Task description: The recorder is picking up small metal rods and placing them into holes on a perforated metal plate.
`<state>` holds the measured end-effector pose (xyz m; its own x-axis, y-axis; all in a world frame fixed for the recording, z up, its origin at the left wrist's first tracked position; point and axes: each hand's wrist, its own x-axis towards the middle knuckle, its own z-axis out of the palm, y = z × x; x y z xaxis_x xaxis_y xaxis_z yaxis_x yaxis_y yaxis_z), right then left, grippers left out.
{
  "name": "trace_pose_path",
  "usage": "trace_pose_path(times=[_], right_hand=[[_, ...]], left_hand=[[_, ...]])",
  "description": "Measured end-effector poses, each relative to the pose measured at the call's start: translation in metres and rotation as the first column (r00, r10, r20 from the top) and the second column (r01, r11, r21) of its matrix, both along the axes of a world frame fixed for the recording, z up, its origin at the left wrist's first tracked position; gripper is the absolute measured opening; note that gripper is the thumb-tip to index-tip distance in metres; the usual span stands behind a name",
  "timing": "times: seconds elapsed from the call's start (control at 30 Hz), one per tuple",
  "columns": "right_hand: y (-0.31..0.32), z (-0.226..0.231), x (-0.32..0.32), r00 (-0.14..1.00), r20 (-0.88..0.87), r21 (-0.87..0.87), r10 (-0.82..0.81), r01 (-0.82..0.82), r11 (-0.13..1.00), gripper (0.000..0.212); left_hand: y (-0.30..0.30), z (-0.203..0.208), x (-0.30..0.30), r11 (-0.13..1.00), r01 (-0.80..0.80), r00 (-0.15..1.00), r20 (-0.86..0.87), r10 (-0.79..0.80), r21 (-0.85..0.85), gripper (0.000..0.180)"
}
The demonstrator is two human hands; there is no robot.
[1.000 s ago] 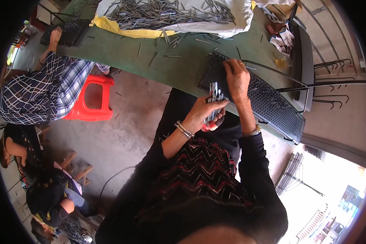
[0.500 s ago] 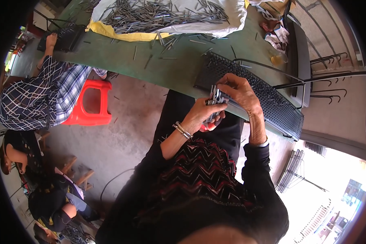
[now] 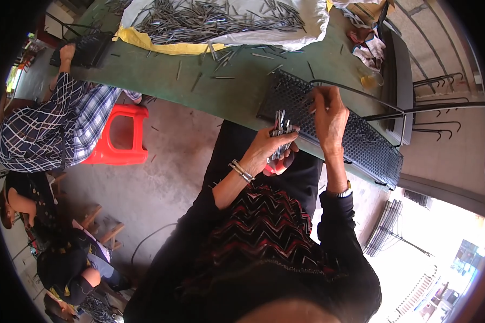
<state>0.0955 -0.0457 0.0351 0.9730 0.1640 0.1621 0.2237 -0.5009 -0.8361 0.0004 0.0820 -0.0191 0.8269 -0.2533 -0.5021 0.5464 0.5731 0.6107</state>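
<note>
My left hand [image 3: 267,148] is closed around a bundle of thin grey metal pins [image 3: 279,129], held upright just in front of the green table's near edge. My right hand [image 3: 328,116] reaches over a black perforated tray [image 3: 361,145] that lies on the table, its fingertips pinched together over the tray's holes near the left end. Whether a pin sits between those fingertips is too small to tell. A red object [image 3: 275,168] shows under my left hand.
A big heap of the same metal pins [image 3: 215,19] lies on a white sheet at the table's [image 3: 237,86] far side, with loose pins scattered nearby. A person in a checked shirt [image 3: 54,129] sits at left by a red stool [image 3: 118,137]. Other people sit lower left.
My right hand moved from the bundle in my left hand out over the perforated tray. My left hand keeps holding the bundle in nearly the same place.
</note>
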Motion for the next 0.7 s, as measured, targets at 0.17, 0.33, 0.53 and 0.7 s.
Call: trace_pose_path(times=[0.17,0.33,0.53,0.7], right_hand=[[0.007,-0.034,0.021,0.973,0.208,-0.032,-0.097,0.106,0.994,0.008],[0.007,-0.061,0.029,0.958,0.277,-0.154,-0.068,0.114,0.981,0.009],[0.018,-0.036,0.024,0.931,0.345,-0.381,0.119,0.023,0.924,0.009],[0.009,-0.035,0.024,0.975,0.210,-0.420,0.077,0.018,0.907,0.014]], left_hand=[[-0.006,-0.003,0.000,0.996,0.003,1.000,-0.014,-0.004,-0.086,0.034],[-0.005,0.002,0.000,0.996,0.008,1.000,-0.005,-0.008,-0.093,0.033],[-0.005,0.002,-0.001,0.995,0.008,1.000,-0.025,-0.011,-0.096,0.028],[-0.005,0.003,-0.001,0.990,0.059,0.998,-0.006,-0.060,-0.125,0.029]])
